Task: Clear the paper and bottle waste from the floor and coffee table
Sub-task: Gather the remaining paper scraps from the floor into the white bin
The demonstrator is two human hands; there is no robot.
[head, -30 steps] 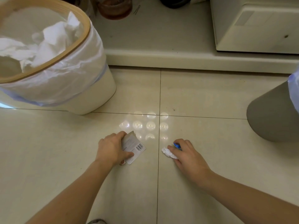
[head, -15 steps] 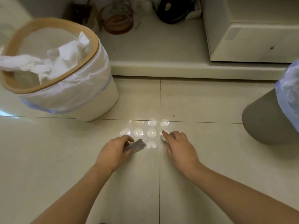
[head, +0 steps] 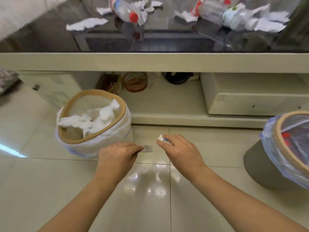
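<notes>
While pinching thin paper slip in left hand & gripping crumpled scrap in right hand, risked light slip slipping out short of white bin rim.

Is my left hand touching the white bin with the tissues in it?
Apart. In the head view, the left hand, pinching a paper scrap, sits in front of the white bin without contact.

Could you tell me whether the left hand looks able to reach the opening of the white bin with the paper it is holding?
Probably yes: the left hand pinches the paper slip beside the white bin, whose open top has nothing over it.
</notes>
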